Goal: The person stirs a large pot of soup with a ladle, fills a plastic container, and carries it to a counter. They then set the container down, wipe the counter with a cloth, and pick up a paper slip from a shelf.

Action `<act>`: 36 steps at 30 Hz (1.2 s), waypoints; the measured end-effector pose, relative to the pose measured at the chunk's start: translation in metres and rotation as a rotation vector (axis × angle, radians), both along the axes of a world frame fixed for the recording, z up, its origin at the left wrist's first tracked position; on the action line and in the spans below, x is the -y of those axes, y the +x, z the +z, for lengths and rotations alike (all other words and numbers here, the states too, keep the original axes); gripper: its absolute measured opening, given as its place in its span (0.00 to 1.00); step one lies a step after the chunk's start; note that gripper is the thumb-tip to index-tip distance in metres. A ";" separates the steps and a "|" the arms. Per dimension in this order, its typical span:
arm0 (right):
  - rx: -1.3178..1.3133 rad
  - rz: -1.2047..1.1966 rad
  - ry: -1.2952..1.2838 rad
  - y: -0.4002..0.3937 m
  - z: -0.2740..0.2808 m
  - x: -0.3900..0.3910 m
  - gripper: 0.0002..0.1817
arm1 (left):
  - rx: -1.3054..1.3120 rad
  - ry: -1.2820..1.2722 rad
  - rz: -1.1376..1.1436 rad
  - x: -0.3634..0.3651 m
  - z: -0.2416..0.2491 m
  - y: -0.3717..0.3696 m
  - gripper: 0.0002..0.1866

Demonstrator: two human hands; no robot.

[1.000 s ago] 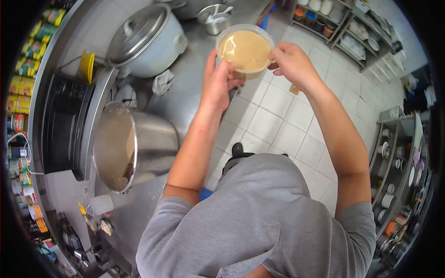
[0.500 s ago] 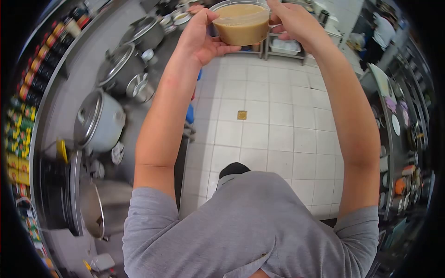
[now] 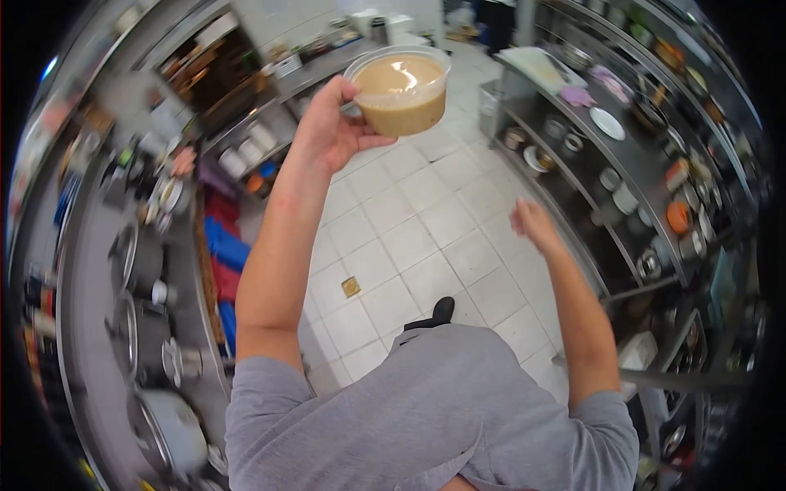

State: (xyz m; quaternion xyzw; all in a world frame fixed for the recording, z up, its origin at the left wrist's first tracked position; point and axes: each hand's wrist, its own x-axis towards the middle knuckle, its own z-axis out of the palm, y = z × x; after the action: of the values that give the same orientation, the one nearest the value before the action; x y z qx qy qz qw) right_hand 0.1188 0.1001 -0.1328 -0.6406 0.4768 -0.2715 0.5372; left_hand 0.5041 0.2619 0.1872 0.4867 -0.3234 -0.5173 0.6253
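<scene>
The left hand (image 3: pixel 327 131) is raised high and grips one clear plastic tub (image 3: pixel 399 88) by its side wall, thumb and fingers wrapped around the near side and under the base. The tub is held in the air, away from any counter, above the white tiled floor (image 3: pixel 409 245). It is round, so it has no long axis; its open mouth faces upward and tips slightly toward the camera. It is filled close to the rim with a smooth tan liquid (image 3: pixel 395 74) that catches a bright glare. No label or writing shows on it.

The right hand (image 3: pixel 532 222) is lower and well apart from the tub, holding nothing; it is blurred, and its fingers look loosely open, though I cannot tell how far they are spread.

One person is in view, wearing a grey shirt (image 3: pixel 434 409), with one dark shoe (image 3: pixel 438 313) on the tiles below. One small yellowish drain cover (image 3: pixel 350 286) sits in the floor near the left forearm.

Along the left edge runs a steel counter (image 3: pixel 90 270) carrying several lidded pots (image 3: pixel 135 258); I count at least three, blurred. On the right stand steel shelves (image 3: pixel 622 164) with many small bowls and plates, too many and too small to count. No writing anywhere can be read.
</scene>
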 end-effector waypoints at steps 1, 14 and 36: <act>-0.110 -0.132 -0.016 -0.046 -0.045 -0.010 0.28 | 0.021 -0.001 -0.045 0.031 -0.005 -0.011 0.38; -0.766 -0.100 0.970 -0.335 -0.197 -0.488 0.18 | -0.141 0.043 -0.609 0.445 -0.159 -0.248 0.36; -0.306 -1.521 0.519 -0.490 -0.207 -0.042 0.14 | -0.220 0.184 -0.873 0.916 -0.334 -0.770 0.35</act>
State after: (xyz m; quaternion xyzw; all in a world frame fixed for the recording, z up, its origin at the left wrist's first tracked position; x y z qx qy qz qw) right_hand -0.3708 0.1422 -0.3400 -0.0272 0.8968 -0.3524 0.2662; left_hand -0.2658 -0.6541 -0.1473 0.3007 -0.3827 -0.8074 0.3335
